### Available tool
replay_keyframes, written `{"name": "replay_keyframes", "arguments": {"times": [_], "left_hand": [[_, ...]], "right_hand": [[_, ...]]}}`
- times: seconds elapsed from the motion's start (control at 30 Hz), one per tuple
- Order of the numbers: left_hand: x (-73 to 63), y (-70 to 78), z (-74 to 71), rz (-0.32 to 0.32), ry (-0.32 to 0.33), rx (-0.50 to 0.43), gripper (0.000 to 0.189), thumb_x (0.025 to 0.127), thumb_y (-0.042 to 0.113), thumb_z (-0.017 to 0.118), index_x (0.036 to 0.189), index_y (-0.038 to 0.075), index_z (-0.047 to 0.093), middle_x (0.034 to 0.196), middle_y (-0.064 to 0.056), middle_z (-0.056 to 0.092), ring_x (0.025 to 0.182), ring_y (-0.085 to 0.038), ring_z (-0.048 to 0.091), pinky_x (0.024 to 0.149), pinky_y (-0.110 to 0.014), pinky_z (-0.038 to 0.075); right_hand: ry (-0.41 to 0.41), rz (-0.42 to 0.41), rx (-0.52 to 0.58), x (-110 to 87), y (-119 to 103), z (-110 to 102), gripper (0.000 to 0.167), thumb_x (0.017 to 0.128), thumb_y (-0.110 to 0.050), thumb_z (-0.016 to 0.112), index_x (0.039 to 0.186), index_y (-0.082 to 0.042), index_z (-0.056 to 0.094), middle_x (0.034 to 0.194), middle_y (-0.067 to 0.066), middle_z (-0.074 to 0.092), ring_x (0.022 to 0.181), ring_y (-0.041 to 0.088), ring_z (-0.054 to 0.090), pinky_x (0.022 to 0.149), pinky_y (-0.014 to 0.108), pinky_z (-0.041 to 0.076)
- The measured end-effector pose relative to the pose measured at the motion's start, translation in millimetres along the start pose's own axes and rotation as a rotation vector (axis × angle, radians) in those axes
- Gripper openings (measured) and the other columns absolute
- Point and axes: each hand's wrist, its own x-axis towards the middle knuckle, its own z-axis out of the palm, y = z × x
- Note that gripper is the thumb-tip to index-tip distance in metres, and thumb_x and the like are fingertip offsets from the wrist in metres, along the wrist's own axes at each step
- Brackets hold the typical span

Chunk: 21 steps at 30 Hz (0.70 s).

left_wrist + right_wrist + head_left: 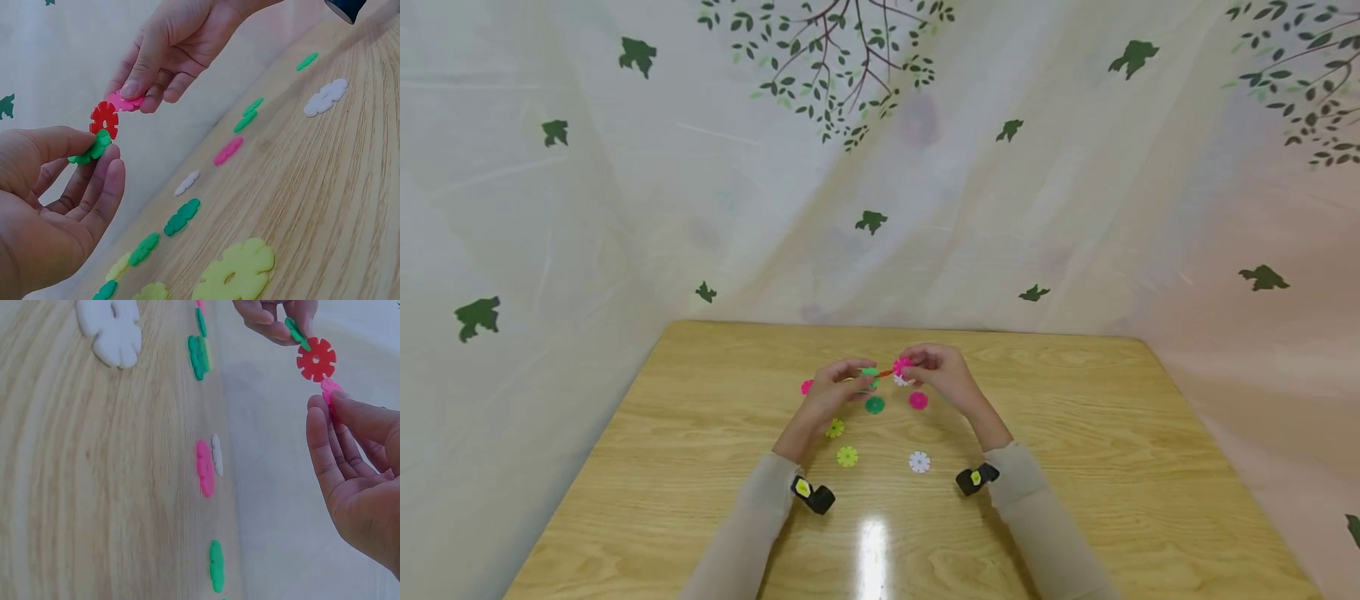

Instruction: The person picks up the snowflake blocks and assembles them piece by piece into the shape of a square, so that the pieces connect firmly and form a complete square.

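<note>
In the left wrist view three notched, flower-shaped plastic discs form a short chain held above the table. The left hand (56,206) pinches the green disc (94,149) between thumb and fingers. Joined to it edge to edge is a red disc (316,360) with a small centre hole. At the other end the right hand (369,462) pinches a pink disc (329,392), which meets the red one's rim. From the head view, the left hand (831,390) and the right hand (946,377) face each other over the far half of the table.
Several loose discs lie on the wooden table (1075,467): a white disc (920,462), a pink disc (918,401), a dark green disc (875,405) and a yellow disc (847,457) among them. Behind the table hangs a pale leaf-print cloth (775,208).
</note>
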Motion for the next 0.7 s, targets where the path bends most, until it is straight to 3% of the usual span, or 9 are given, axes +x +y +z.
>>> {"name": "replay_keyframes", "arguments": {"times": [0.13,0.27,0.4,0.6,0.7], "left_hand": [[-0.7,1.7,1.4,0.001,-0.001,-0.012,0.034,0.100,0.006,0.064,0.133,-0.003,0.062,0.112,-0.020,0.060,0.091,-0.015,0.070,0.094,-0.042,0.060],[-1.1,1.7,2.5,0.016,-0.005,-0.021,0.034,0.099,0.006,0.064,0.132,-0.004,0.062,0.108,-0.018,0.061,0.091,-0.015,0.071,0.092,-0.038,0.061],[-0.6,1.1,3.7,0.024,-0.010,-0.025,0.033,0.099,0.005,0.064,0.131,-0.004,0.063,0.100,-0.007,0.063,0.089,-0.014,0.071,0.088,-0.034,0.062],[-1.1,0.9,5.9,0.024,-0.010,-0.056,0.036,0.099,0.007,0.065,0.133,-0.006,0.060,0.102,-0.002,0.062,0.096,-0.021,0.071,0.099,-0.049,0.056],[-1.2,0.5,8.0,0.028,-0.015,-0.072,0.037,0.100,0.008,0.065,0.133,-0.008,0.060,0.109,-0.003,0.063,0.098,-0.017,0.069,0.102,-0.052,0.054]], "right_hand": [[0.011,-0.008,0.009,-1.3,-0.9,0.8,0.025,0.094,0.000,0.070,0.116,0.010,0.068,0.107,0.031,0.070,0.081,0.009,0.071,0.078,0.060,0.059],[0.036,-0.022,0.029,-2.1,-0.1,2.4,0.024,0.093,0.001,0.071,0.115,0.010,0.069,0.104,0.030,0.070,0.080,0.009,0.071,0.078,0.059,0.060],[0.044,-0.025,0.063,-2.4,1.3,3.6,0.026,0.093,0.002,0.071,0.116,0.011,0.068,0.101,0.026,0.071,0.079,0.009,0.072,0.078,0.058,0.060],[0.062,-0.029,0.097,-2.3,3.1,6.4,0.024,0.093,0.002,0.071,0.115,0.011,0.068,0.096,0.017,0.073,0.077,0.010,0.072,0.075,0.053,0.061],[0.073,-0.043,0.112,-2.1,4.2,8.1,0.023,0.093,0.002,0.071,0.114,0.012,0.068,0.096,0.017,0.074,0.076,0.010,0.073,0.073,0.047,0.063]]}}
